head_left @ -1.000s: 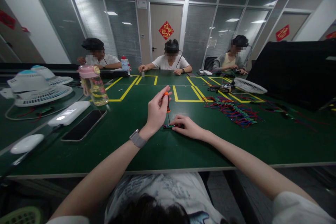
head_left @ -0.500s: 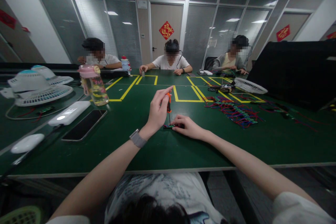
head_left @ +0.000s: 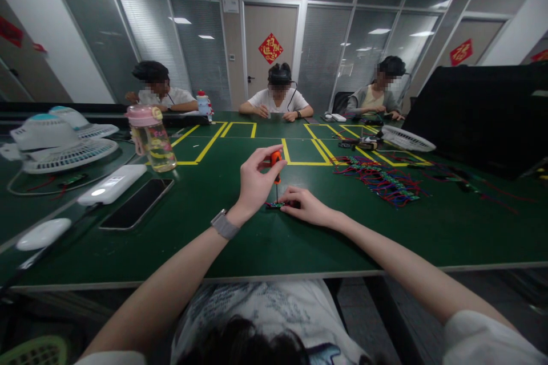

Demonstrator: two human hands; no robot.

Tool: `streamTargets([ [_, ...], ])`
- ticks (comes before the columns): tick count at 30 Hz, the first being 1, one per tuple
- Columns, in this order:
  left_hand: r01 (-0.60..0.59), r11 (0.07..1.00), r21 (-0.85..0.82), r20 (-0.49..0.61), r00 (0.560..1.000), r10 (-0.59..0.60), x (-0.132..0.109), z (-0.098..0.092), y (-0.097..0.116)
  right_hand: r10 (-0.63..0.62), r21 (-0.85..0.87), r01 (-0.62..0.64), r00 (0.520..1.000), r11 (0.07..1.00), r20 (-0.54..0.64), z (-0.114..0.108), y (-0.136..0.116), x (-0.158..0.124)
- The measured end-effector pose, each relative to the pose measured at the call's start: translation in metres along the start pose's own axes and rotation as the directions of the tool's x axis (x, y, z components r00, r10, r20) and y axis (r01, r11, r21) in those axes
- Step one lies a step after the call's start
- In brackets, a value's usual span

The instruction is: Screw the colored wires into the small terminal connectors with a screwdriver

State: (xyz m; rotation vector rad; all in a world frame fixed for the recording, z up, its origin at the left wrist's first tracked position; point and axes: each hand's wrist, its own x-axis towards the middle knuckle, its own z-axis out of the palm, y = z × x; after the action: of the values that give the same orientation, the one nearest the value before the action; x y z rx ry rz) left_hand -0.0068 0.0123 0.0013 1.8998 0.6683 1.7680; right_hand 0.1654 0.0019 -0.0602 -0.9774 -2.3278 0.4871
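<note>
My left hand [head_left: 259, 178] grips a screwdriver [head_left: 276, 161] with an orange and black handle, the fingers and thumb around its upper part. The screwdriver stands nearly upright, and its thin shaft reaches down to a small green circuit board [head_left: 274, 205] on the table. My right hand [head_left: 305, 205] rests on the tabletop with its fingertips closed on the right end of the board. Those fingers hide part of that end and a dark piece beside it.
On the green table [head_left: 192, 256] lie a phone [head_left: 137, 204], a white power bank [head_left: 113, 183], a pink-lidded bottle [head_left: 152, 140] and fans [head_left: 64, 145] at left. A row of wired circuit boards [head_left: 383, 179] lies at right. Several people sit opposite.
My left fingers have shifted around the screwdriver handle, the thumb now stretching across it and more orange showing. My right hand stays put. The person opposite has drawn a hand inward.
</note>
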Motion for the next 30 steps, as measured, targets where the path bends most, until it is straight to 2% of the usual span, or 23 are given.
streamTargets([
  [3,-0.063,0.993,0.099,-0.012,0.998,0.065,0.001,-0.002,0.0028,-0.004,-0.002,0.004,1.0,1.0,-0.004,0.0001,0.0006,0.0],
  [6,-0.057,0.993,0.106,0.009,0.998,0.056,0.0013,-0.0031,0.0019,-0.01,0.006,0.01,1.0,1.0,-0.008,-0.0001,0.0005,0.0],
  [9,-0.033,0.999,0.043,0.058,0.998,0.03,0.001,-0.0027,-0.0009,-0.013,0.003,0.013,1.0,1.0,-0.003,-0.0004,0.0,0.0001],
  [12,0.05,0.995,-0.087,0.102,0.994,-0.041,0.0001,-0.0008,-0.0027,-0.011,0.001,0.011,1.0,1.0,0.002,-0.0005,-0.0004,0.0002],
  [16,0.099,0.984,-0.147,0.082,0.993,-0.087,-0.0012,0.0019,-0.003,-0.007,0.008,0.007,1.0,1.0,0.0,-0.0008,-0.0006,0.0002],
  [20,0.067,0.992,-0.105,0.057,0.997,-0.061,-0.0018,0.0022,-0.0026,-0.004,0.01,0.004,1.0,1.0,-0.003,-0.0004,-0.0001,0.0],
  [26,-0.04,0.995,0.087,0.009,0.999,0.039,-0.001,-0.0006,0.0006,-0.006,0.01,0.006,1.0,1.0,-0.004,0.0008,0.0016,0.0001],
  [30,-0.04,0.991,0.13,0.006,0.999,0.039,0.0006,-0.0029,0.0011,-0.005,0.003,0.005,1.0,1.0,-0.003,0.0002,0.0013,0.0],
])
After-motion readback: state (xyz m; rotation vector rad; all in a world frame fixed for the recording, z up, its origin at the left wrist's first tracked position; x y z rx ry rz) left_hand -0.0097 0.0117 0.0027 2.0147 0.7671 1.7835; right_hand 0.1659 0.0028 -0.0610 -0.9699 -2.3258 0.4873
